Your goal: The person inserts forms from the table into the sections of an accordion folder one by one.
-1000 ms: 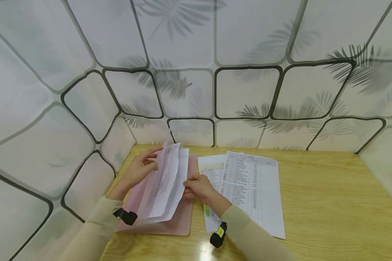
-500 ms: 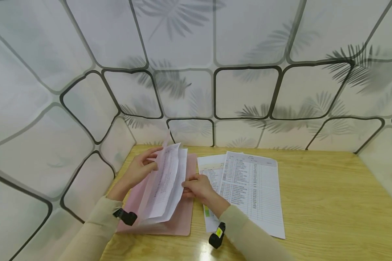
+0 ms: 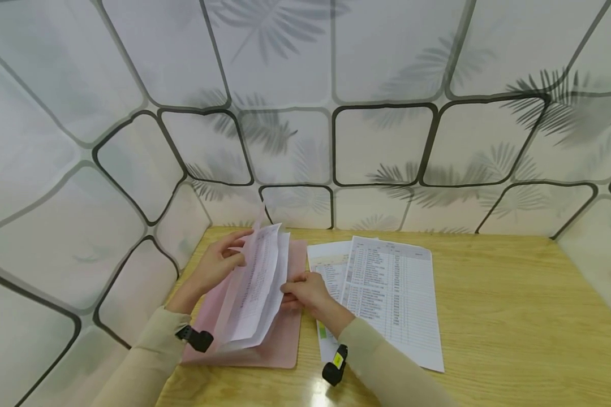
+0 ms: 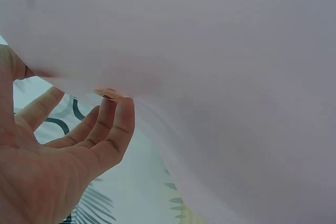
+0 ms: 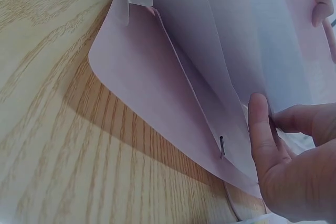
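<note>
A pink file folder (image 3: 285, 350) lies spread on the wooden table, its translucent pink cover (image 4: 220, 66) raised on the left. My left hand (image 3: 213, 267) holds that cover near its upper edge; in the left wrist view the fingertips meet the rim and part of the thumb side is hidden. Printed sheets (image 3: 252, 294) stand tilted inside the folder. Between thumb and fingers, my right hand (image 3: 309, 294) pinches the right edge of the white paper. A thin dark metal prong (image 5: 221, 148) sticks up beside the paper in the right wrist view.
Right of the folder lies a printed list (image 3: 420, 305), overlapping another sheet (image 3: 331, 249) with coloured cells. Patterned white walls (image 3: 377, 147) enclose the table (image 3: 514, 316) at the back and left. Black cameras sit on both wrists.
My right hand has shifted slightly left, bringing the edge of the pinched paper with it. The left hand and the raised cover stay almost still.
</note>
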Action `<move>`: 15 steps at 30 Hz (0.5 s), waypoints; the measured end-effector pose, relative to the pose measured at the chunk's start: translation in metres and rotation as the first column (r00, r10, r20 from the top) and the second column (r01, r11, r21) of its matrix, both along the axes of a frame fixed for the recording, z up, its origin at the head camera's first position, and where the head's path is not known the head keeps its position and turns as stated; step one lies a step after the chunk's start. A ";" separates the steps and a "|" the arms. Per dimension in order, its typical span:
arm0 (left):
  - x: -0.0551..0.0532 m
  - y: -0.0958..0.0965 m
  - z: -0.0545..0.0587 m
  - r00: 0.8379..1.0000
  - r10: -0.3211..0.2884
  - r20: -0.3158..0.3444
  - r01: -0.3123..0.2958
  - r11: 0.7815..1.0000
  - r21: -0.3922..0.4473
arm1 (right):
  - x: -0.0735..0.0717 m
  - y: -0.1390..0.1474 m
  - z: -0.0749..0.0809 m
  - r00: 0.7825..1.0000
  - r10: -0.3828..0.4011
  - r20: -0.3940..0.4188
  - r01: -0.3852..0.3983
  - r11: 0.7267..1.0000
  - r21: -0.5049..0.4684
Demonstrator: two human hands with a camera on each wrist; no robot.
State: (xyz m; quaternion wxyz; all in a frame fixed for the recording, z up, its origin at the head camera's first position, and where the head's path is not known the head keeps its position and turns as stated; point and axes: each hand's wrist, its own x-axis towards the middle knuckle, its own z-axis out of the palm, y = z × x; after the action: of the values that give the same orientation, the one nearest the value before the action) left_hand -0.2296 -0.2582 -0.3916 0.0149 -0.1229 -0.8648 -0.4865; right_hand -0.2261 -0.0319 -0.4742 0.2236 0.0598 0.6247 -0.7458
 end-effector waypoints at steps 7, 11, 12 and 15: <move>-0.001 -0.001 -0.001 1.000 0.004 0.003 -0.004 1.000 -0.011 | 0.000 -0.003 0.004 1.000 0.010 0.019 -0.010 1.000 -0.008; -0.002 -0.001 -0.002 1.000 0.002 -0.002 -0.002 1.000 -0.013 | 0.000 -0.005 0.003 1.000 0.000 0.018 0.001 1.000 -0.018; -0.002 -0.001 -0.002 1.000 0.003 -0.003 -0.003 1.000 -0.012 | 0.000 -0.005 0.003 1.000 -0.003 0.016 0.003 1.000 -0.022; -0.002 -0.002 -0.002 1.000 -0.006 -0.004 0.006 1.000 -0.004 | 0.000 -0.005 0.004 1.000 -0.009 0.012 0.009 1.000 -0.025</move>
State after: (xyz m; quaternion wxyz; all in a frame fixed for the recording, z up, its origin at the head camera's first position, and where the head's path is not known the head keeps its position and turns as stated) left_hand -0.2318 -0.2599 -0.3934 0.0150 -0.1264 -0.8654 -0.4847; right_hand -0.2263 -0.0374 -0.4707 0.2246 0.0641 0.6136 -0.7543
